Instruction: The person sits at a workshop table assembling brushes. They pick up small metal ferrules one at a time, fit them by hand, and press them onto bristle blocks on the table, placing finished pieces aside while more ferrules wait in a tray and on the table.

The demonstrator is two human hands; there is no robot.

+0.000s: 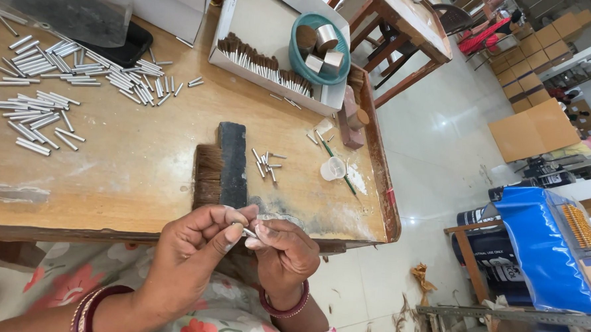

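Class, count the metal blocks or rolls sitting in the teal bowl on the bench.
3. All lie in the teal bowl: a shiny cylinder at the top, a block lower right, a smaller block lower left. A brown piece lies beside them; more may be hidden underneath.

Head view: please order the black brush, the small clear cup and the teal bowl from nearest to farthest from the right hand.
From the right hand:
1. Black brush, just above the hands.
2. Small clear cup, up and right.
3. Teal bowl, far end of the table, in the white box.
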